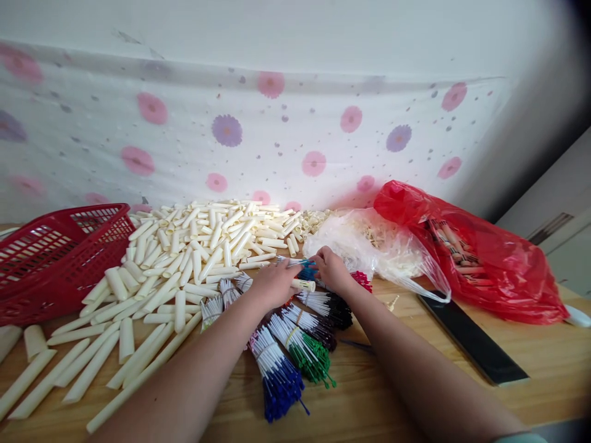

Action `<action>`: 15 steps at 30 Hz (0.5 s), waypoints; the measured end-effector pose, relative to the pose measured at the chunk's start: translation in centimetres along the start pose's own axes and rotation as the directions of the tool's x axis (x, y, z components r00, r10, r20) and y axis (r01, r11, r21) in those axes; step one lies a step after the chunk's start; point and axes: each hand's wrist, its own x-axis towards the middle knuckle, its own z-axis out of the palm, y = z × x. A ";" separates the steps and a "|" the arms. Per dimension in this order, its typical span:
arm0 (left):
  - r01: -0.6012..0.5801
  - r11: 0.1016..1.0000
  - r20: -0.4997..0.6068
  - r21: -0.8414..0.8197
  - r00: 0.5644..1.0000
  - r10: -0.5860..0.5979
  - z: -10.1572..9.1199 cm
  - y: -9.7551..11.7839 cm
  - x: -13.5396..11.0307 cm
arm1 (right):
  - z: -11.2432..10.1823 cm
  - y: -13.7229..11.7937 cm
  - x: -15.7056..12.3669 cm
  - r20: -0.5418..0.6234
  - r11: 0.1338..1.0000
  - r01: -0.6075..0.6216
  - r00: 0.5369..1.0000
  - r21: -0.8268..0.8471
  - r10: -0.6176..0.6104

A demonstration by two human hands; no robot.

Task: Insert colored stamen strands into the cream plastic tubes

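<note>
My left hand [272, 284] is closed around a short cream tube [303, 285], whose end points right and shows small dark marks. My right hand [333, 269] pinches at the teal ends of a bundle of thin white sticks [306, 271]; its fingertips are partly hidden. Below both hands lie more banded bundles of white sticks with coloured tips: blue [281, 387], green [314, 357] and black [340, 311]. Red tips [361, 281] show behind my right wrist. Some bundles are covered by my left hand and forearm.
Many loose cream tubes [207, 240] are heaped at the left and back. A red plastic basket [64, 258] stands far left. Toward the right are a clear bag [369, 240], a red bag [498, 264] with tubes inside, and a flat black strip [475, 341]. A flowered sheet [277, 135] covers the wall.
</note>
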 end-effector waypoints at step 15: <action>-0.050 0.660 -0.130 -0.749 0.989 -0.073 -5.1 1.6 -6.6 | -2.7 -5.1 -6.5 0.158 0.885 0.334 0.904 0.324 -0.398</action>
